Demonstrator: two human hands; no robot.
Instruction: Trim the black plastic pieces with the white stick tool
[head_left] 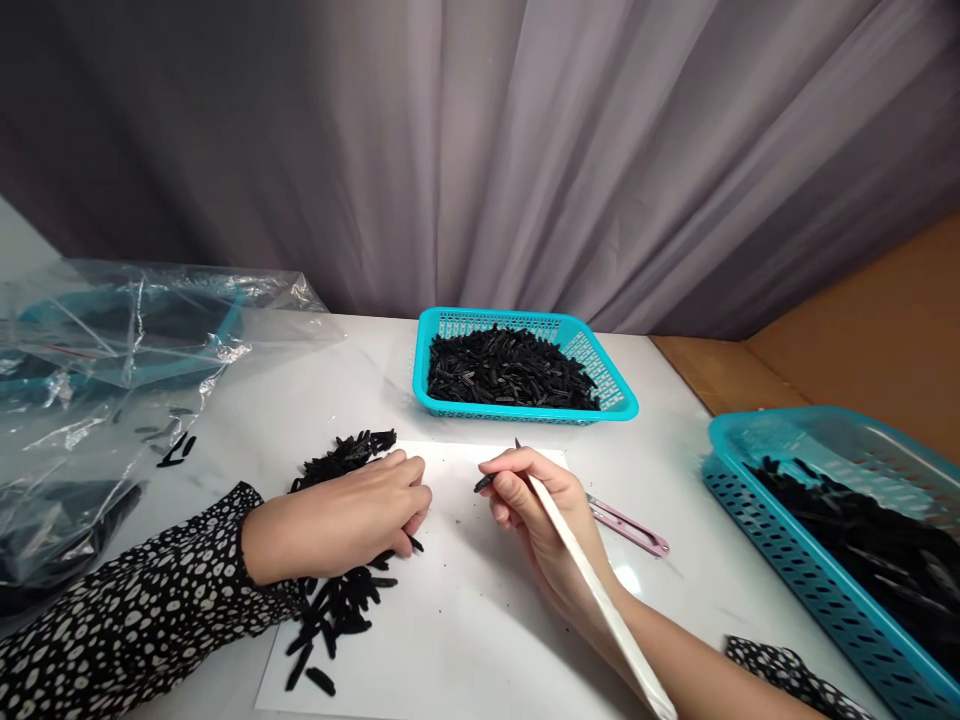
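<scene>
The left hand (360,515) lies flat and loose, palm down, on a heap of slim black sticks (337,590) along the white sheet's (480,620) left edge. The right hand (536,510) pinches one small black piece (484,483) and grips a long pale blade (592,590). Bare paper lies between them.

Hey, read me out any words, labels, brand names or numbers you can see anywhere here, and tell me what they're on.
None: no readable text anywhere.
Back teal basket: plain mesh, no label.
Right teal basket: no label.
White sheet: blank.
Pink snips: no marking visible.
White stick in the right hand: no marking visible.
Plastic bags: no print visible.
</scene>
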